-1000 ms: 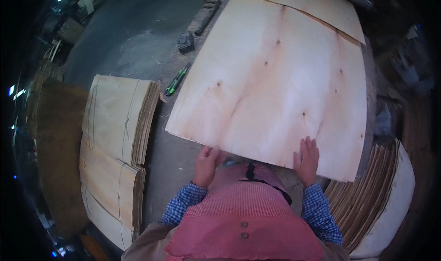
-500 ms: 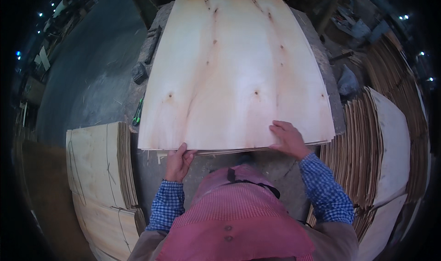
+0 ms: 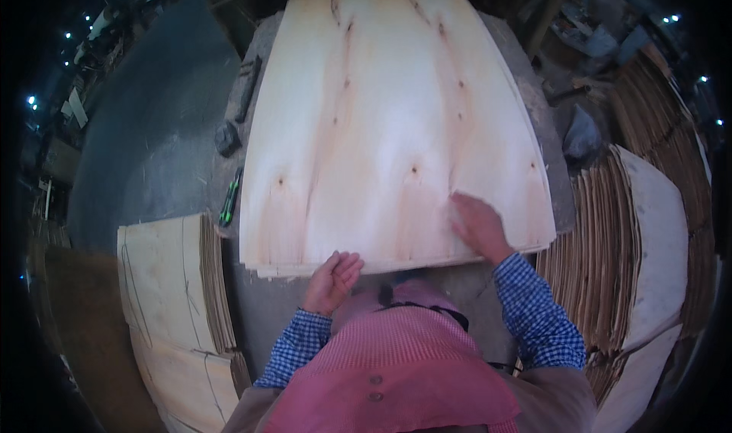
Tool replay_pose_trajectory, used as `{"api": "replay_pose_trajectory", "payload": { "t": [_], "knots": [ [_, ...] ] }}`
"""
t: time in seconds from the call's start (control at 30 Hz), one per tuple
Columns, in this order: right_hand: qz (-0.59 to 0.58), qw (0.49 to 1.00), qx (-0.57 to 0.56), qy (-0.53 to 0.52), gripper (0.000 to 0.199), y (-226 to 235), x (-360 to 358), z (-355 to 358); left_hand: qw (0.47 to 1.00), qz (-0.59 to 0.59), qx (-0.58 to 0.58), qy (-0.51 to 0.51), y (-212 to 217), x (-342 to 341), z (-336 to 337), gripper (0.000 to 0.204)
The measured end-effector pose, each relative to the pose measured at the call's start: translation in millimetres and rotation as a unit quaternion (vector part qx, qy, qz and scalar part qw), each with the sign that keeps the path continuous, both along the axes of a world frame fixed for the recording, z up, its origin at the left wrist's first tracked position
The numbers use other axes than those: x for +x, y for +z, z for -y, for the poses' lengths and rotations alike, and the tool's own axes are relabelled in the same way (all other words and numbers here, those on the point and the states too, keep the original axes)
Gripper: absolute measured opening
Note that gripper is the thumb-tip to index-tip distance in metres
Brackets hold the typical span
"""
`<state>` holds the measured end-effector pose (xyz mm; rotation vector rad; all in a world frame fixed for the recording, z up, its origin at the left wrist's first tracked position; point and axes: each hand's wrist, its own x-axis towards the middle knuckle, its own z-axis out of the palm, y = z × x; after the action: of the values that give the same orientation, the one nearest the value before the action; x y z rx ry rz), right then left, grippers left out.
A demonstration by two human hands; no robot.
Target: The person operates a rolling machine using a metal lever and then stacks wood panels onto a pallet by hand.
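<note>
— What is the biggest thing here?
— A big pale wood sheet. It is lying flat on a grey table, on top of more thin sheets, and it is covering most of the table.
— What is sitting beside the table?
— A tall stack of thin sheets is standing on the right side, and a lower pile is lying on the left side.
— Where are the hands?
— The right hand is lying flat and open on the sheet, near its close right corner. The left hand is hanging at the close edge, just off the wood, with its fingers loosely curled. It is holding nothing. The two hands are apart.
— Anything small?
— A green pen thing is lying on the table, just left of the sheet.
</note>
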<state>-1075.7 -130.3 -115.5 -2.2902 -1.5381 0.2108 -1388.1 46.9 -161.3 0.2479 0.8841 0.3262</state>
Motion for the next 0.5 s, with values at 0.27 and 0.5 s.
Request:
{"api": "replay_pose_trajectory", "payload": {
  "t": [0.27, 0.5],
  "knots": [
    [0.041, 0.985, -0.069, 0.15, 0.074, -22.7, -11.2, 27.3, 0.989, -0.111, -0.059, 0.078, -1.3, -2.1, 12.8, 0.03],
    [-0.005, 0.987, -0.067, 0.145, 0.077, 4.1, -9.1, 6.5, 0.986, -0.15, 0.07, 0.016, 67.6, 26.1, 0.2, 0.022]
  ]
}}
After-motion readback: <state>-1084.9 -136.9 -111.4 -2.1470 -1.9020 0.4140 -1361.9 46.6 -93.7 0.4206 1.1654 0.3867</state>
